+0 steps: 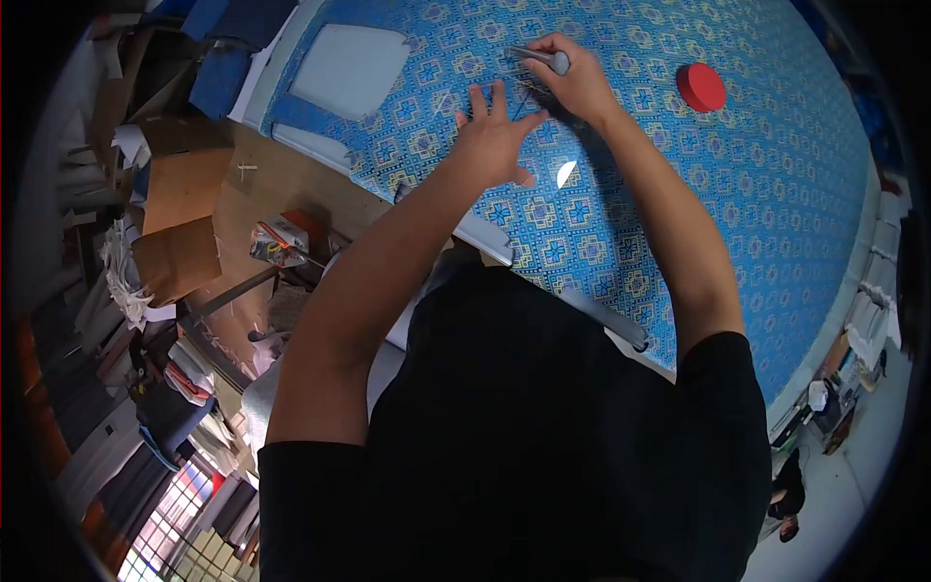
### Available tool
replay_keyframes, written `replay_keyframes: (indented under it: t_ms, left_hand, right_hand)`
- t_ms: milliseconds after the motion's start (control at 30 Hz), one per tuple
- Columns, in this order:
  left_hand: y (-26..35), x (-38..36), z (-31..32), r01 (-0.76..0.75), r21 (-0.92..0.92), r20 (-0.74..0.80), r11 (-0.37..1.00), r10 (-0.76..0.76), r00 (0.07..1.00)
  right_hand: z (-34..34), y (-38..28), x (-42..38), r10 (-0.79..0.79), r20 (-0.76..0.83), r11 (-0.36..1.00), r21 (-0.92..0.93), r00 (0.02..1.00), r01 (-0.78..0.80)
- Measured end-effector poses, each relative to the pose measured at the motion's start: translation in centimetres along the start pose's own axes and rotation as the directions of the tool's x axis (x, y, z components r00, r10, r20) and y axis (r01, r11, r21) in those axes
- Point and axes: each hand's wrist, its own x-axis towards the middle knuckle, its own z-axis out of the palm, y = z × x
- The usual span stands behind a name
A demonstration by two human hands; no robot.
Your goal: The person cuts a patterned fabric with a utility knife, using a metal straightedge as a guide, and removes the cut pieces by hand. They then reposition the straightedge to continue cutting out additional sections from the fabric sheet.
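Observation:
Blue patterned fabric (pixel 776 194) covers the large table. My left hand (pixel 490 141) lies spread on it with fingers apart, pressing the cloth. Just beyond and to the right, my right hand (pixel 577 82) is closed around a slim grey tool with a rounded end (pixel 548 58), held low over the fabric and pointing left. What kind of tool it is, I cannot tell. Near my left hand's thumb is a small bright white half-round shape (pixel 567 174). A red round disc (pixel 701 87) rests on the cloth to the right of my right hand.
A pale grey surface (pixel 349 70) shows through a cut-out in the fabric at the far left. Cardboard boxes (pixel 179 257) and stacked fabric rolls (pixel 107 461) crowd the left side. A person (pixel 790 490) is at the far lower right, beside cluttered goods.

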Motion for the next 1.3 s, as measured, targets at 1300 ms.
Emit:
replay_keyframes:
  t_ms: [1300]
  left_hand:
    - [1.4,0.3,-1.6,0.089,-0.013,0.085,0.996,-0.087,0.993]
  right_hand:
    - [-9.7,5.7,-4.6,0.153,-0.256,0.941,-0.258,0.955,-0.220]
